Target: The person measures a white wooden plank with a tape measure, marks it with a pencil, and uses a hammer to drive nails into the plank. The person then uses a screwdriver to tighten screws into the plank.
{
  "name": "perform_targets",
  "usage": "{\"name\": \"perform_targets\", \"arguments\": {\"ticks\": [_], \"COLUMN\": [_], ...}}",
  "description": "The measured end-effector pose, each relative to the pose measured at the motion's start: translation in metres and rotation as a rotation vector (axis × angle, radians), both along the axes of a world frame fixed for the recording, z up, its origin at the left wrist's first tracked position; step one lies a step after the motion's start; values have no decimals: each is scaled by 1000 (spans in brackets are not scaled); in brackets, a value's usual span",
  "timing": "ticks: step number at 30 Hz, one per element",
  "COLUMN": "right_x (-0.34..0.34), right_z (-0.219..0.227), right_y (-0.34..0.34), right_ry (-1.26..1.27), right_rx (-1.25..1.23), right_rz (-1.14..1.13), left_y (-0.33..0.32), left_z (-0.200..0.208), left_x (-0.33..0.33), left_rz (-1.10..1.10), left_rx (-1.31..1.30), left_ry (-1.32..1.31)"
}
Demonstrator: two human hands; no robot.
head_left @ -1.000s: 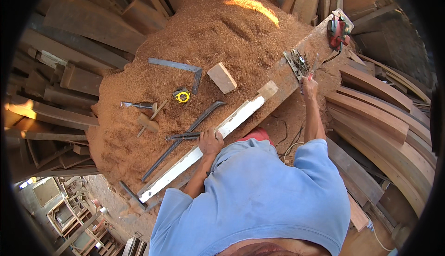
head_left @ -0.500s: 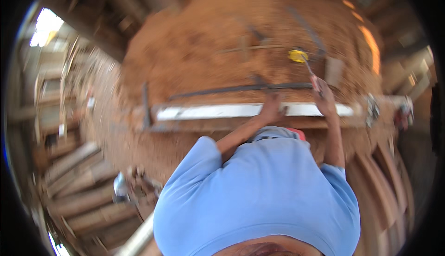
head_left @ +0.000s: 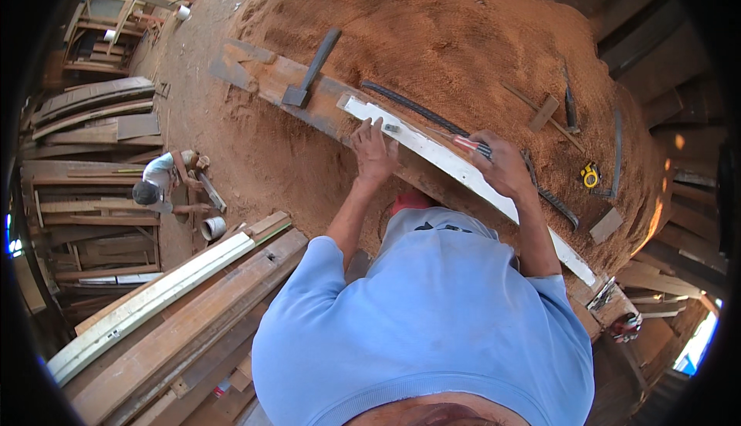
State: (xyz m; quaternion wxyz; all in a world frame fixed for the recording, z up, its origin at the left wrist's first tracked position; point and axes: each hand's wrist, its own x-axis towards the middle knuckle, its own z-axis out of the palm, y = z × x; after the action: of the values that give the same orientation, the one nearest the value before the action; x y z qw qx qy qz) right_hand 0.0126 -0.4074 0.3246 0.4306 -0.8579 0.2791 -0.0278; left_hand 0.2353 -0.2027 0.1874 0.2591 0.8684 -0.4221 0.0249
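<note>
A long white-faced board lies slantwise on a wider brown plank in front of me. My left hand rests on its upper left end, fingers stretched over the white face. Beside those fingertips sits a small metal piece, too small to make out. My right hand is closed around a slim tool with a red handle, held above the board's far edge. Part of the tool is hidden in the fist. A hammer lies across the plank, left of the board.
Reddish sawdust is heaped beyond the board. On it lie dark curved bars, a stick with a wooden block, a yellow tape measure and a small wood block. Stacked planks stand left; another person works there.
The view has turned, so the board now slants down to the right. My left hand is now near the board's left end; my right hand still holds the red-handled tool, now turned leftward.
</note>
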Motion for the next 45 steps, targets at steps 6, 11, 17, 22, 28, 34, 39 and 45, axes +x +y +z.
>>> {"name": "perform_targets", "arguments": {"ticks": [6,11,17,22,28,34,39,45], "right_x": [37,44,68,98,123,143,159,171], "right_z": [-1,-9,11,17,22,22,32,42], "right_y": [12,18,23,31,48,65,73,78], "right_ry": [9,-138,26,128,186,195,285,326], "right_rx": [-83,-176,-73,-28,-62,-128,-138,-119], "right_rz": [112,183,213,179,84,8,-23,-33], "left_y": [-13,-7,6,8,14,29,38,38], "left_z": [-1,-23,-27,-12,3,-4,-4,-5], "left_x": [11,13,-2,-8,1,22,46,65], "left_rz": [2,-11,126,227,-128,-313,-296,-292], "left_rx": [125,49,-201,-147,-78,-73,-100,-70], "left_ry": [106,49,137,718,1166,1151,1172,1197]}}
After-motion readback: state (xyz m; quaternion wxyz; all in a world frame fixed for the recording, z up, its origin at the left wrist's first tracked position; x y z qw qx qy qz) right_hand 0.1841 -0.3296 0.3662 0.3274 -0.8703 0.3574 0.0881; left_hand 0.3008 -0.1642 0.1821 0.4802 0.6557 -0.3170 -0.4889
